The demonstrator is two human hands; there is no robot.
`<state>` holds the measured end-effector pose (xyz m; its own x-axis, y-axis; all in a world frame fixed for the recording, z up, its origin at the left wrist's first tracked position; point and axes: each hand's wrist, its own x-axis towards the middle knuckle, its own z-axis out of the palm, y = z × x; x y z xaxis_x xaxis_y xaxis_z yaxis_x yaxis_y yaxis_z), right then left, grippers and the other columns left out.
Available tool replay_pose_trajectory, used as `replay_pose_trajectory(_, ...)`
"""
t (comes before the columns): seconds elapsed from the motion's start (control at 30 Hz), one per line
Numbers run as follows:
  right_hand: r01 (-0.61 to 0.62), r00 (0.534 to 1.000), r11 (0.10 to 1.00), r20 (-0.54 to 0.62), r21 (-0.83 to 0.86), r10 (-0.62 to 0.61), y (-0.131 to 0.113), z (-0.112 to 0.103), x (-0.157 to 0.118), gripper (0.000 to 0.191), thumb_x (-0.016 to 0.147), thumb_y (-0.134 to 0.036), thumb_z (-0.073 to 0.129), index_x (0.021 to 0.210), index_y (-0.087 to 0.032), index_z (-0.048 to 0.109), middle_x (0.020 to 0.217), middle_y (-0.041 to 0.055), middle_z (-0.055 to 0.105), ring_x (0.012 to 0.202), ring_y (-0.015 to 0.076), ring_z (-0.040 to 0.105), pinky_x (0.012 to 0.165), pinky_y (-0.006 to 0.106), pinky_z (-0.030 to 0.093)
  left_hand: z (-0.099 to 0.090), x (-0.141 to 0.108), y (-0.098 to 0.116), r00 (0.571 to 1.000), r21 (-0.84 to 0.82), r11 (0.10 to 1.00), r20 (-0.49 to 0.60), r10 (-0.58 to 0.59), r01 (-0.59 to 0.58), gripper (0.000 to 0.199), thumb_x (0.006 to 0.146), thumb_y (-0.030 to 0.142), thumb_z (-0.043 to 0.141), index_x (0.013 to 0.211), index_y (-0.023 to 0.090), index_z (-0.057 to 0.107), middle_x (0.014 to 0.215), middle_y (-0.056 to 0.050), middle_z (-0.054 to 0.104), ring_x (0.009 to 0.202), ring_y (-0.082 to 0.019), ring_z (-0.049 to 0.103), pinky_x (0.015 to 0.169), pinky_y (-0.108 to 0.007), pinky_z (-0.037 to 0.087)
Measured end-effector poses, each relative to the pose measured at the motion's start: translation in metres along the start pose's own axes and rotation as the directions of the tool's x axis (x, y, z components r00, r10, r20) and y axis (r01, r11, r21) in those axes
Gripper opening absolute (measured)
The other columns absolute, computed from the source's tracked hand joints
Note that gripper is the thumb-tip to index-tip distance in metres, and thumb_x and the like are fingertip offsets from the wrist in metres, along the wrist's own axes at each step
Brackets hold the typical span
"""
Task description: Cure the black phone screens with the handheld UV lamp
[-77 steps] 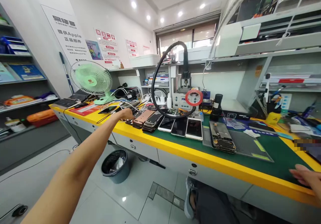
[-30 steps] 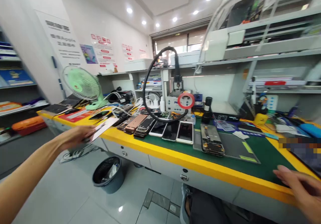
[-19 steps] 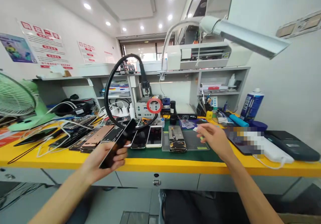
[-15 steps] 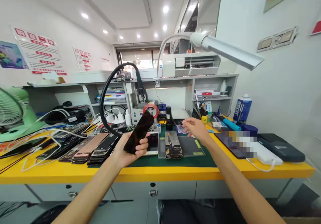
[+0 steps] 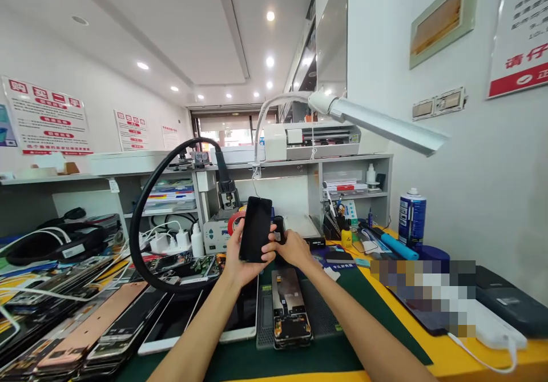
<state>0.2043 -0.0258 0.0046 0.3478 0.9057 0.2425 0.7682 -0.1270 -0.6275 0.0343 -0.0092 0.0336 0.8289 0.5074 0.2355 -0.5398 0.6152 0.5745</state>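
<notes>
Green mat (image 5: pixel 381 316), smartphone (image 5: pixel 256 228) above it

Left hand (image 5: pixel 237 269) is clasped around the smartphone, raised beyond stacked phone display panels (image 5: pixel 291 308); right hand (image 5: pixel 296 249) is just beside it, and whether it grips anything I cannot tell.

The left hand (image 5: pixel 240 269) is holding up a black phone (image 5: pixel 256 230); the right hand (image 5: pixel 297 249) is hanging just beside it, contact being unclear. Phone parts (image 5: pixel 291 299) are lying below them, a lamp (image 5: pixel 381 122) is stretching above, and a spray can (image 5: pixel 411 217) is standing to their right.
</notes>
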Motion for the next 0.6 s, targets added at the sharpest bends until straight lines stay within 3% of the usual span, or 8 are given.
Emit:
replay_pose_trajectory(0.27, -0.044, 0.998, 0.995, 0.034, -0.087, 0.048, 0.013, 0.012, 0.016, 0.042, 0.097, -0.047, 0.061, 0.126, -0.017, 0.058, 0.122, 0.0086, 0.061, 0.107, 0.0206, 0.062, 0.093, 0.043, 0.056, -0.01, 0.0, 0.001, 0.999, 0.058, 0.998, -0.003, -0.034, 0.034, 0.057, 0.097, 0.052, 0.042, 0.127, 0.009, 0.064, 0.1, -0.02, 0.069, 0.079, -0.027, 0.066, 0.07, -0.04, 0.054)
replay_pose_trajectory(0.4, -0.022, 0.998, 0.994, 0.058, -0.104, 0.028, 0.016, 0.018, 0.02, 0.038, 0.097, -0.045, 0.061, 0.123, -0.017, 0.059, 0.121, 0.0084, 0.061, 0.106, 0.0199, 0.062, 0.092, 0.042, 0.056, -0.013, 0.001, -0.003, 0.995, 0.075, 0.996, -0.096, -0.037, 0.044, 0.058, 0.098, 0.05, 0.038, 0.121, 0.006, 0.067, 0.099, -0.022, 0.072, 0.081, -0.031, 0.07, 0.072, -0.045, 0.056)
replay_pose_trajectory(0.5, 0.003, 0.999, 0.997, 0.036, -0.079, 0.0, 0.018, 0.019, 0.021, 0.037, 0.097, -0.044, 0.061, 0.121, -0.016, 0.06, 0.12, 0.008, 0.062, 0.105, 0.0197, 0.062, 0.091, 0.041, 0.056, -0.016, 0.001, -0.004, 0.988, 0.087, 0.996, -0.154, -0.015, 0.029, 0.057, 0.097, 0.048, 0.037, 0.117, 0.005, 0.069, 0.1, -0.023, 0.072, 0.082, -0.032, 0.071, 0.073, -0.046, 0.057)
replay_pose_trajectory(0.6, 0.013, 1.0, 1.0, -0.023, -0.026, -0.014, 0.021, 0.012, 0.023, 0.036, 0.097, -0.045, 0.061, 0.118, -0.016, 0.061, 0.116, 0.0069, 0.063, 0.101, 0.0187, 0.063, 0.089, 0.039, 0.057, -0.019, 0.0, -0.004, 0.99, 0.101, 0.995, -0.142, 0.016, -0.001, 0.059, 0.098, 0.051, 0.037, 0.114, 0.004, 0.069, 0.103, -0.023, 0.072, 0.081, -0.031, 0.07, 0.072, -0.046, 0.057)
